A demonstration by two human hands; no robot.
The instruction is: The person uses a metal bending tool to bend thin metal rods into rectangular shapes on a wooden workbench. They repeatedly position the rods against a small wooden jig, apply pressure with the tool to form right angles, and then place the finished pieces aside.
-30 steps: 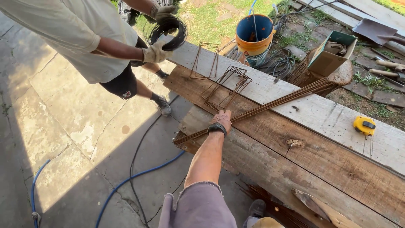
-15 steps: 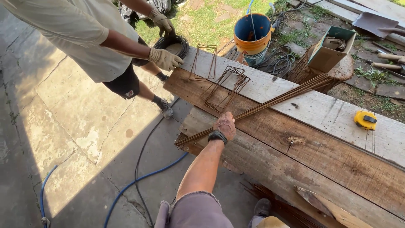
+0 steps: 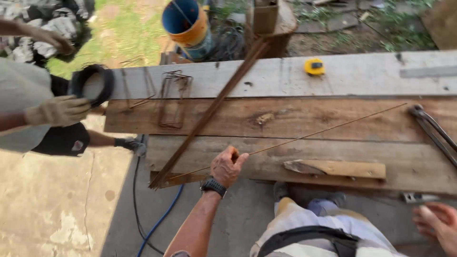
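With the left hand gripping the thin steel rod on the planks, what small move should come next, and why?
Probably slide the thin rod toward the person. The left hand pinches it near one end, and it lies slanted across the planks, apart from the rebar bundle. The right hand is free and low.

The right hand (image 3: 440, 226) is blurred and cut off by the right and bottom edges. The co-worker's light work glove (image 3: 57, 110) is smeared by motion, and the arm behind it is cropped at the left edge. The dark metal bolt cutter (image 3: 431, 129) runs out of view at the right edge. The blue and orange plastic bucket (image 3: 186, 24) is cropped at the top.
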